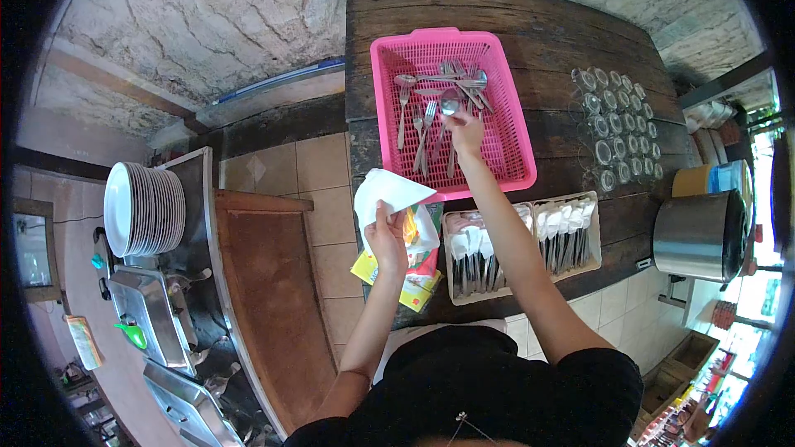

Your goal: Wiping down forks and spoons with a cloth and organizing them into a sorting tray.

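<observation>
My left hand (pixel 387 239) holds a white paper napkin (pixel 391 191) by its lower part, near the front left corner of a pink plastic basket (pixel 518 155). Inside the basket my right hand (pixel 466 132) grips a metal spoon (pixel 449 103) just below its bowl. Loose forks (pixel 404 115) and spoons lie around it on the basket's floor. Below my left hand is a yellow and red plastic packet (pixel 415 288) of white napkins. Beside it stand two cream trays (pixel 483 299) (pixel 593 261) filled with cutlery (pixel 568 251) whose upper ends are wrapped in white napkins; my right forearm partly hides them.
Rows of upturned clear glasses (pixel 617 126) stand on the right of the dark wooden table (pixel 540 43). A large metal pot (pixel 692 236) is beyond the table's right edge. At the left, a counter holds stacked white plates (pixel 146 210) and metal serving trays (pixel 149 316).
</observation>
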`<state>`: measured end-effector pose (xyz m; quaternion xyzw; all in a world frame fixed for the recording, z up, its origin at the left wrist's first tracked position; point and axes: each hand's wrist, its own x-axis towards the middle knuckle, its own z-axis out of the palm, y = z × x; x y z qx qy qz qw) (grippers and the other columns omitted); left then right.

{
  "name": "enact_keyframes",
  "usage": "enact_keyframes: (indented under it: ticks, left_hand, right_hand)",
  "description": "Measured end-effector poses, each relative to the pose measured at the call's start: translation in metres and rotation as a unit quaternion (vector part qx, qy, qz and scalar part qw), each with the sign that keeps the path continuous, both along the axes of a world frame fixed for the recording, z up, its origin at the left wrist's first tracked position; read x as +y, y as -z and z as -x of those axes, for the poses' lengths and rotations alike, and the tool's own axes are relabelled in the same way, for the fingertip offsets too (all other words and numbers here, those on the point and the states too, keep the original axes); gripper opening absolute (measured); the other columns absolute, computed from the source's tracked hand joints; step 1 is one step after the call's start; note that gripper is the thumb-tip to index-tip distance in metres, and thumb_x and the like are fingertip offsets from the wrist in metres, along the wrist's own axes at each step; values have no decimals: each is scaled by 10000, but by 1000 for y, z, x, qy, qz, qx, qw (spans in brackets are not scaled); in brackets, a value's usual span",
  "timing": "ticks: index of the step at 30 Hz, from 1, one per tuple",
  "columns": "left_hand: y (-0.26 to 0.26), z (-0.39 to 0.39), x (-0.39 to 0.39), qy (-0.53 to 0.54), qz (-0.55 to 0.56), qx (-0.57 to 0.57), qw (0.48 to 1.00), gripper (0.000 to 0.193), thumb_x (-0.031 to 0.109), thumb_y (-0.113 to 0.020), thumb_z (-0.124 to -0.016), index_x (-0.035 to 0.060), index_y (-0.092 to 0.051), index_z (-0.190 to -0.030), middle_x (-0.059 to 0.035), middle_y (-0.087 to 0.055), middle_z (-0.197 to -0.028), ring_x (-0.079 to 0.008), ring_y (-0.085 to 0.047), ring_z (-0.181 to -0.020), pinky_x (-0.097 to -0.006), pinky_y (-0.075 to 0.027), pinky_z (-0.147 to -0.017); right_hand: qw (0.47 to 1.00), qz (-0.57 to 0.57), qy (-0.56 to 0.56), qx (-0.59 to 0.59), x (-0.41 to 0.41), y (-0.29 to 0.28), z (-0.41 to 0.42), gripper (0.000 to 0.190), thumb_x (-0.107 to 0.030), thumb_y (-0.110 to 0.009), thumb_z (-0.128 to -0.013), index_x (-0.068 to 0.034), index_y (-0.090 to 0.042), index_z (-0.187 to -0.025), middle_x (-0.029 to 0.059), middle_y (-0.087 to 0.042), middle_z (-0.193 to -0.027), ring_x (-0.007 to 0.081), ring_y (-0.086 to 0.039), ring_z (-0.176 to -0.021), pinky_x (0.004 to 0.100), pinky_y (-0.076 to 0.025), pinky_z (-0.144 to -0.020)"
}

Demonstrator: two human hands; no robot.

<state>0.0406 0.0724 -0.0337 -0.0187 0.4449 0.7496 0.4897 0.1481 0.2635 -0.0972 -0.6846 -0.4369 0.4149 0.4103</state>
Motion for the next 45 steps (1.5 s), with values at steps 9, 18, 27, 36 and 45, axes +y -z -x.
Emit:
enact_keyframes:
  ticks: [9,18,27,36,45]
  left_hand:
    - [-14,-5,24,-39,-115,43,992,415,210,-411,-859,-29,-280,-1172,-132,-498,-990,-229,-513,-924,-336,-420,-855]
    - [-15,0,23,16,-23,112,993,85,73,-508,-804,-5,-544,-802,-53,-564,-769,-90,-533,-687,-202,-442,-639]
    - [3,19,20,13,24,80,996,131,88,-539,-785,-42,-540,-771,-70,-565,-767,-108,-545,-673,-206,-455,-595]
    - [0,30,16,-42,62,91,993,138,66,-539,-781,-71,-525,-795,-79,-554,-763,-120,-549,-649,-221,-480,-595]
    - [5,11,20,-35,58,37,997,112,76,-554,-770,-30,-532,-739,-68,-558,-704,-123,-554,-619,-241,-488,-606]
  right_hand:
    - [967,-166,-170,90,-97,-121,7,127,-81,-647,-662,-2,-588,-743,54,-588,-658,94,-540,-596,220,-422,-563]
    - [952,-69,-283,91,-122,-92,27,197,-90,-672,-652,12,-505,-659,20,-545,-597,51,-516,-568,191,-410,-516]
    - [884,-17,-462,62,-102,-87,35,167,-85,-656,-663,-6,-508,-662,26,-545,-585,67,-514,-520,211,-397,-459]
    - [878,7,-324,-353,-21,19,26,347,-324,-589,-704,10,-562,-793,156,-582,-757,290,-583,-693,367,-472,-608]
    - [880,56,-288,-373,-6,43,15,189,-172,-554,-710,1,-590,-778,192,-574,-760,333,-560,-740,407,-443,-648]
